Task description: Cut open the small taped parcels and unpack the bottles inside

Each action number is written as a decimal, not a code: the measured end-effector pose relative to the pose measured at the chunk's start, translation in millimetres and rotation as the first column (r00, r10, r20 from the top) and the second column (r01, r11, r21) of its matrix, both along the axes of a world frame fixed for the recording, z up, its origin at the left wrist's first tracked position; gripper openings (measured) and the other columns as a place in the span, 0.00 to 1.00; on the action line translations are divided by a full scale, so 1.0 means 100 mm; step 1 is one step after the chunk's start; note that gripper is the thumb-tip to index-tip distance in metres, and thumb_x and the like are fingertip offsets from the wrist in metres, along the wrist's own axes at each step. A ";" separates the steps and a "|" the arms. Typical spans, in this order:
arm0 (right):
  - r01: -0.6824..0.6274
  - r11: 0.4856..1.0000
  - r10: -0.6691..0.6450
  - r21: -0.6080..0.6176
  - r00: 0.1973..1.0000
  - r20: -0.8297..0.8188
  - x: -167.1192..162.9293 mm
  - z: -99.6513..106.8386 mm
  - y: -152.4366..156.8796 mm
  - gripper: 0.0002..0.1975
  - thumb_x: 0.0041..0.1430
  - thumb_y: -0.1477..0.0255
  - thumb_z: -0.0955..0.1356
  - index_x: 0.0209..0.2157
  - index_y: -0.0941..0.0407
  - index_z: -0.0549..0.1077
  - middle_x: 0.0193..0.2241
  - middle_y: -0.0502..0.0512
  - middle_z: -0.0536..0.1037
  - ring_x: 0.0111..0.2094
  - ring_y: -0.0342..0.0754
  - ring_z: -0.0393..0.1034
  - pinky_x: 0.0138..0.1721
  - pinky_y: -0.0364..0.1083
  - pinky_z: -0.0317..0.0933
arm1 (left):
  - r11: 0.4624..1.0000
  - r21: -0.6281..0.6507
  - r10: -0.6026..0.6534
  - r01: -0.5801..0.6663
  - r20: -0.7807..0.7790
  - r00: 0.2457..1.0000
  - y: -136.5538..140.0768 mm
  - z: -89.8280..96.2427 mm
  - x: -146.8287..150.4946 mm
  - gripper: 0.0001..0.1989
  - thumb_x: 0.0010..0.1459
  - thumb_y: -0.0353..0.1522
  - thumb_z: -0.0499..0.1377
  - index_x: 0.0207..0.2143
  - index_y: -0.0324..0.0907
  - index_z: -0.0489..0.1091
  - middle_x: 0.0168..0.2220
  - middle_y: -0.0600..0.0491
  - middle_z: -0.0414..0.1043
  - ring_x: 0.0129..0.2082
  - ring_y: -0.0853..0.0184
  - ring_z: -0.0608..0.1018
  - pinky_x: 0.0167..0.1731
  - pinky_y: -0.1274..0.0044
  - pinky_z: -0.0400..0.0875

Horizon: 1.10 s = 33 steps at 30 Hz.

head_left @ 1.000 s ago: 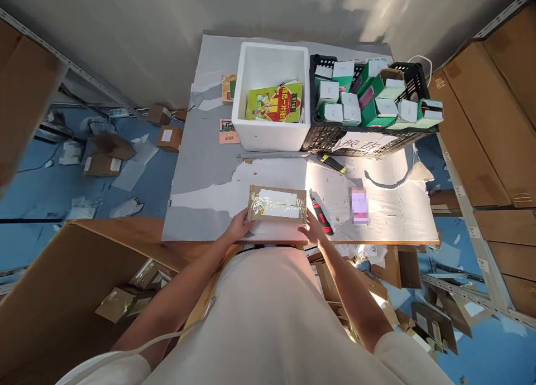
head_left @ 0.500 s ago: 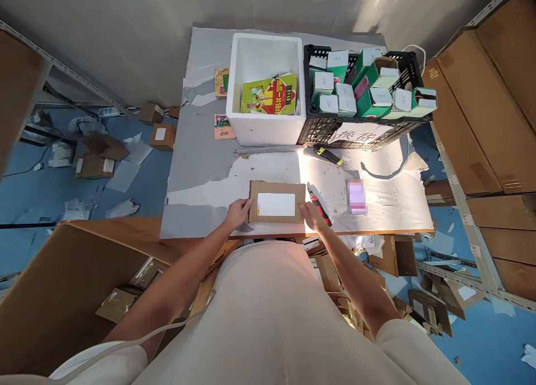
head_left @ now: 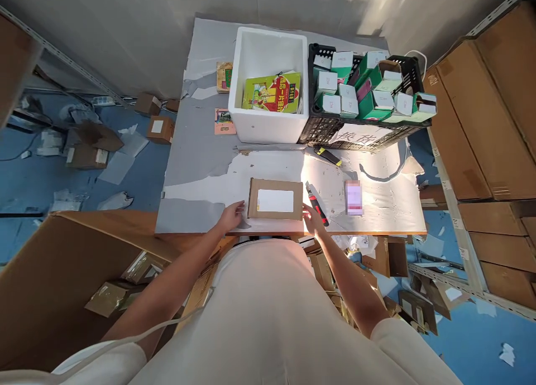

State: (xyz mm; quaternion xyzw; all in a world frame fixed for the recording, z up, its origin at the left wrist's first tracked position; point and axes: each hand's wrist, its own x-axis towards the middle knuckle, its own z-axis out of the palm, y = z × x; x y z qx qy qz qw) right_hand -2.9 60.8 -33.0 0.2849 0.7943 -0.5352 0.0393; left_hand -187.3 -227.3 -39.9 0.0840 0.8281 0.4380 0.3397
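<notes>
A flat brown cardboard box (head_left: 297, 201) with a white label (head_left: 275, 201) lies near the front edge of the table. To its left is my left hand (head_left: 231, 216), open, a small gap between its fingertips and the cardboard. My right hand (head_left: 312, 219) is at the box's lower right edge, its fingers loosely apart and not wrapped around it; whether the tips touch the box I cannot tell. Just beyond the right hand lies a red and black utility knife (head_left: 317, 205).
At the back stand a white foam box (head_left: 268, 127) with colourful booklets and a black crate (head_left: 312, 129) full of green and white cartons. A yellow and black cutter (head_left: 329, 156) and a blurred purple item (head_left: 354, 197) lie on the table (head_left: 201, 167). A large open carton (head_left: 37, 284) stands lower left.
My left hand has let go of the cardboard box and drawn back to the left. My right hand has loosened at the box's right edge. The box now lies on the table.
</notes>
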 end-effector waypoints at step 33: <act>-0.277 0.796 -0.043 0.538 0.860 0.508 -0.05 0.09 0.37 0.29 0.51 0.67 0.71 0.53 0.59 0.62 0.50 0.65 0.69 0.49 0.57 0.65 0.43 0.49 0.62 | 0.990 -0.142 -0.041 -0.006 -0.324 0.945 0.48 0.52 0.12 0.27 0.56 0.48 0.53 0.51 0.40 0.68 0.43 0.45 0.71 0.43 0.59 0.73 0.39 0.70 0.69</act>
